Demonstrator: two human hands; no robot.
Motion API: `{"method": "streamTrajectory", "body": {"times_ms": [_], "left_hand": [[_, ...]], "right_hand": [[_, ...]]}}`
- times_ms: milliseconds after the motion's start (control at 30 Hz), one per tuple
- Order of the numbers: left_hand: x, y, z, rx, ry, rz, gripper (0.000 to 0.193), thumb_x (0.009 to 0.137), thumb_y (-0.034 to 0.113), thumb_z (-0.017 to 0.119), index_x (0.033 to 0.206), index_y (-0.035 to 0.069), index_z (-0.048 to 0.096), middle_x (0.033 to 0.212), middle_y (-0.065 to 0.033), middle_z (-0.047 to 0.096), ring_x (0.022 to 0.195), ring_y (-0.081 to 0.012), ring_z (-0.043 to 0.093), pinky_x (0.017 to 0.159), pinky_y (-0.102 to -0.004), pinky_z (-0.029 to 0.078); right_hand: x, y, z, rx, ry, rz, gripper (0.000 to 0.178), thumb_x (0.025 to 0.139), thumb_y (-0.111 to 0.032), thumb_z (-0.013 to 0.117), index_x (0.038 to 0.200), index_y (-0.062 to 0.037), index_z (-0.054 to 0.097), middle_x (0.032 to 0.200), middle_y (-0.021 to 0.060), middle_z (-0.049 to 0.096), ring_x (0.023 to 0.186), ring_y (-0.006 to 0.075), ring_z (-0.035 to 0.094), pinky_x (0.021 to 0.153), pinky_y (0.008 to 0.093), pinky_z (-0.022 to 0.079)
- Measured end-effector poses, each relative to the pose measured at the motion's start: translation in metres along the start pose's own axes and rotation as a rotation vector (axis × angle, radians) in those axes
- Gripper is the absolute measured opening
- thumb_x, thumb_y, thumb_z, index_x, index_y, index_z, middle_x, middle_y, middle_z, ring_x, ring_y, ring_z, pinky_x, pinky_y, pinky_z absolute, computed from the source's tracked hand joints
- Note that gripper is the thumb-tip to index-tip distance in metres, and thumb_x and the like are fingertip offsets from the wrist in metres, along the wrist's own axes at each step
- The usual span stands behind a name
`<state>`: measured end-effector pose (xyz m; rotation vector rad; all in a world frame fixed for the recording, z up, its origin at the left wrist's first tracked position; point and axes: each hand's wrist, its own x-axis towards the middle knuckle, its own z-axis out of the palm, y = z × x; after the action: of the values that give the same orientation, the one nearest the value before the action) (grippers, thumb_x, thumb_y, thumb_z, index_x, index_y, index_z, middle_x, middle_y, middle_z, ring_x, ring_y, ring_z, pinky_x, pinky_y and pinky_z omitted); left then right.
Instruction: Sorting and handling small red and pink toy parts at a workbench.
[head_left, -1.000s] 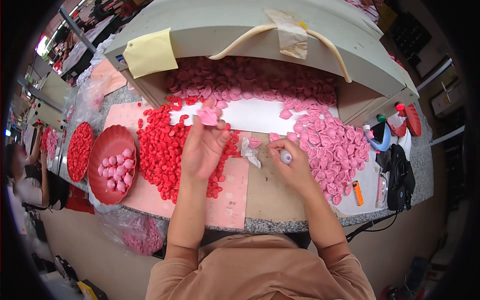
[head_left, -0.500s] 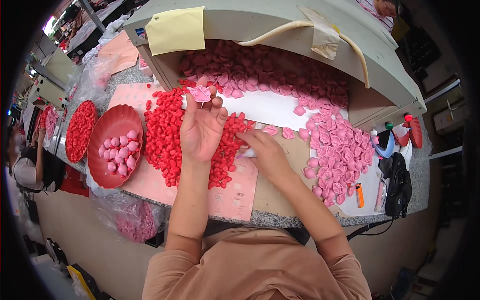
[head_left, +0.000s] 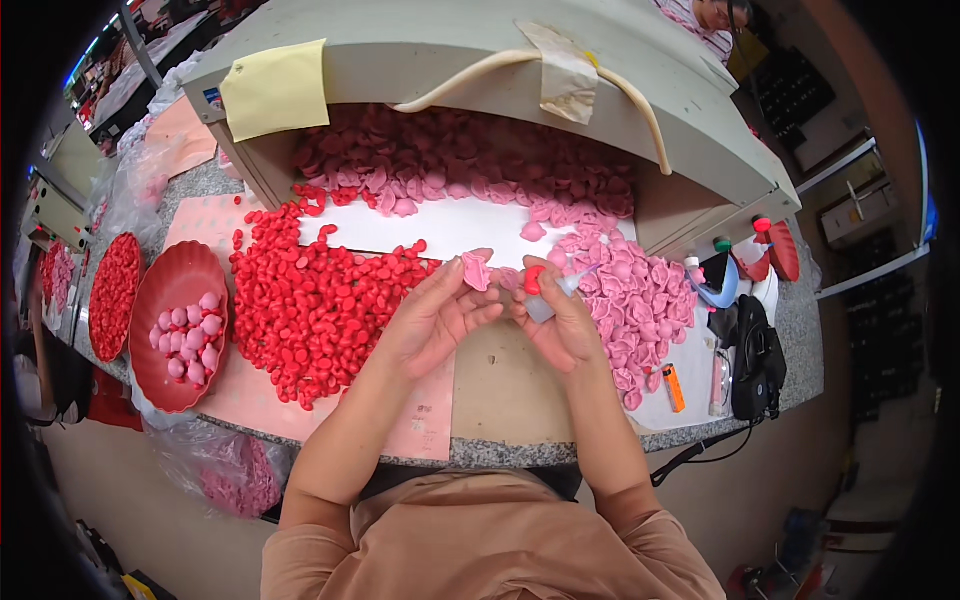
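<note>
My left hand point(head_left: 432, 322) pinches a hollow pink shell-shaped piece point(head_left: 476, 271) between thumb and finger, its other fingers loosely curled. Close beside it, my right hand point(head_left: 565, 335) is closed on a small translucent squeeze bottle point(head_left: 541, 309) with a thin nozzle. A small red piece point(head_left: 534, 278) is also held at that hand's fingertips. To the left spreads a pile of glossy red pieces point(head_left: 310, 310). A heap of pink shell pieces point(head_left: 640, 300) lies right of my hands.
A red scalloped bowl point(head_left: 150, 375) holds several pink balls with red parts. Beside it stands a tray of red pieces point(head_left: 116, 300). A grey metal hood point(head_left: 430, 60) arches over more pink shells. An orange lighter point(head_left: 673, 388) and a black bag point(head_left: 757, 360) lie at the right.
My right hand has left the red pile with a red piece and the bottle, coming up beside my left hand. My left hand has lowered with the pink shell. The view has shifted right.
</note>
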<state>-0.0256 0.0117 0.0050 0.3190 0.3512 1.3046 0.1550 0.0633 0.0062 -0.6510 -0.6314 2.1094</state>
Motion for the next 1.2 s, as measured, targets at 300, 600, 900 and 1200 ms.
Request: {"method": "streamTrajectory", "body": {"times_ms": [300, 600, 900, 1200], "left_hand": [[0.003, -0.01, 0.011, 0.052, 0.008, -0.037, 0.041, 0.096, 0.024, 0.045, 0.13, 0.001, 0.042, 0.119, -0.0129, 0.055, 0.108, -0.0207, 0.056, 0.092, -0.0345, 0.048], [0.006, -0.014, 0.004, 0.168, 0.094, 0.015, 0.038, 0.096, 0.021, 0.045, 0.128, 0.0, 0.044, 0.122, -0.0108, 0.053, 0.114, -0.0221, 0.052, 0.098, -0.0358, 0.044], [0.005, -0.016, 0.009, 0.422, 0.144, 0.045, 0.037, 0.096, 0.019, 0.046, 0.128, 0.0, 0.045, 0.118, -0.0104, 0.056, 0.107, -0.0205, 0.057, 0.092, -0.034, 0.048], [0.008, -0.017, 0.003, 0.7, 0.188, 0.151, 0.037, 0.096, 0.019, 0.046, 0.129, 0.003, 0.047, 0.114, -0.0079, 0.059, 0.093, -0.0146, 0.06, 0.083, -0.0286, 0.052]], "right_hand": [[0.002, 0.002, 0.003, -0.313, 0.019, -0.265, 0.028, 0.087, -0.012, 0.061, 0.113, -0.0028, 0.053, 0.103, 0.0064, 0.059, 0.093, 0.0162, 0.057, 0.076, 0.0283, 0.048], [0.001, 0.009, 0.007, -0.683, 0.056, -0.452, 0.022, 0.085, -0.008, 0.063, 0.105, 0.0002, 0.06, 0.102, 0.006, 0.059, 0.09, 0.0123, 0.056, 0.078, 0.0249, 0.046], [0.0, -0.008, -0.004, -0.625, -0.002, -0.13, 0.032, 0.084, -0.013, 0.065, 0.111, 0.0006, 0.057, 0.096, 0.0026, 0.061, 0.081, 0.009, 0.056, 0.071, 0.0216, 0.044], [-0.002, -0.014, 0.001, -0.611, 0.0, -0.155, 0.032, 0.084, -0.013, 0.065, 0.111, 0.0013, 0.057, 0.098, 0.0048, 0.062, 0.089, 0.0103, 0.058, 0.073, 0.0238, 0.047]]}}
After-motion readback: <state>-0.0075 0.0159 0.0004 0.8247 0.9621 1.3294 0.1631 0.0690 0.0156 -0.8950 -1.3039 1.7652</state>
